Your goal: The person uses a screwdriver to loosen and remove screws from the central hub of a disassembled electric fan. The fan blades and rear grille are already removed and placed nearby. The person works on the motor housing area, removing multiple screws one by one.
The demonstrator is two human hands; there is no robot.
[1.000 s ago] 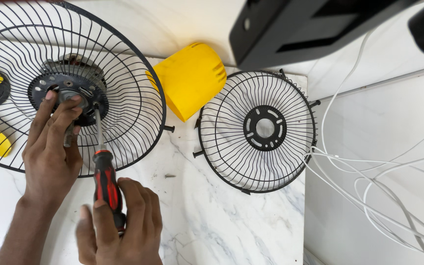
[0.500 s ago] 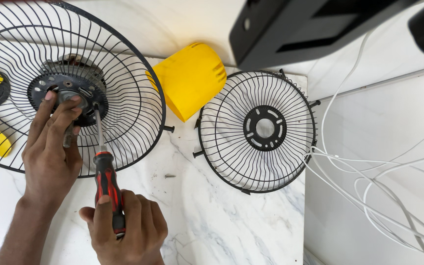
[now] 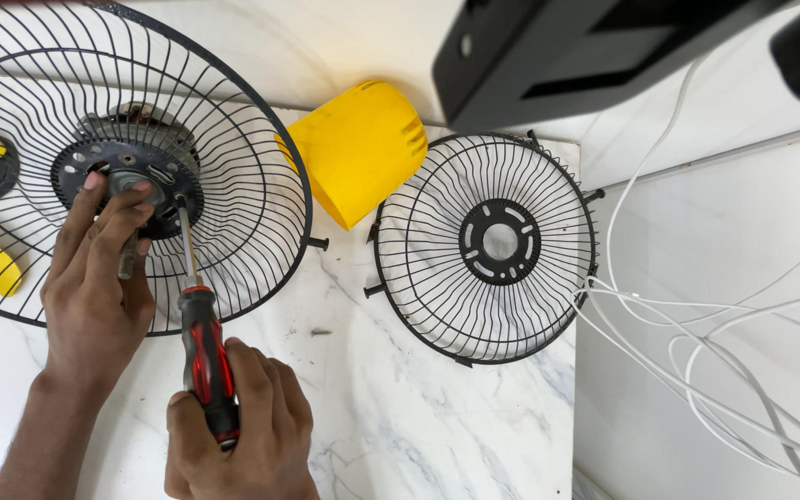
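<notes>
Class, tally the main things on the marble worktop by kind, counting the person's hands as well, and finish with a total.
Black wire fan guards: 2, the big one and the small one
Yellow motor cover: 1
Red-and-black screwdriver: 1
Hands: 2, left hand on the big guard's hub, right hand gripping the screwdriver
Total: 6

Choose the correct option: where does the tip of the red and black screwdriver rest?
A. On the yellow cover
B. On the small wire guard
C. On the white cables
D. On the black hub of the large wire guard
D: the screwdriver, gripped by the right hand, has its shaft reaching the hub of the large wire guard, beside the left hand.
</notes>
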